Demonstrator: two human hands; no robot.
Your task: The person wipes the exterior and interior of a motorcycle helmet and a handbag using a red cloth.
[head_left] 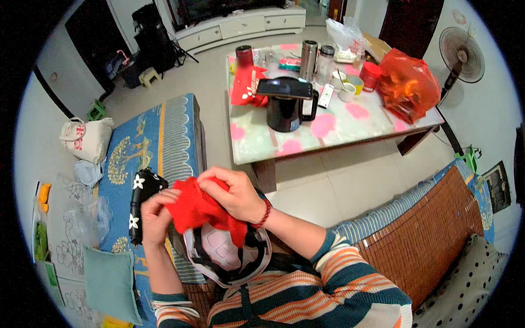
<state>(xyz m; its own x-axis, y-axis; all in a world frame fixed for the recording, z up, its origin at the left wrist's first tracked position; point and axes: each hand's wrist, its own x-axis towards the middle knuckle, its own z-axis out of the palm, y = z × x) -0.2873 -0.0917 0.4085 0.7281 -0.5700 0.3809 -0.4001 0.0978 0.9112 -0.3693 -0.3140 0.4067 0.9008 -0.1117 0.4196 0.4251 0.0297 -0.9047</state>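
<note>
Both hands hold a crumpled red cloth (198, 212) in front of my body. My left hand (157, 214) pinches its left edge, slightly blurred. My right hand (240, 198), with a dark red bead bracelet on the wrist, grips its upper right part between thumb and fingers. Just below the cloth, at my lap, lies an open, rounded thing (227, 249) with a pale pink lining and black straps, resembling an upturned helmet. The cloth hides part of its opening. Left of my left hand, a black folded umbrella (141, 205) with white flowers rests on the sofa.
Ahead stands a low table (249, 143) bearing a black kettle (283, 116) with a phone on top, cups, flasks and a red plastic bag (407, 85). A blue-covered sofa (131, 131) runs along the left. A fan (462, 53) stands at right, beyond a brown-matted seat (421, 235).
</note>
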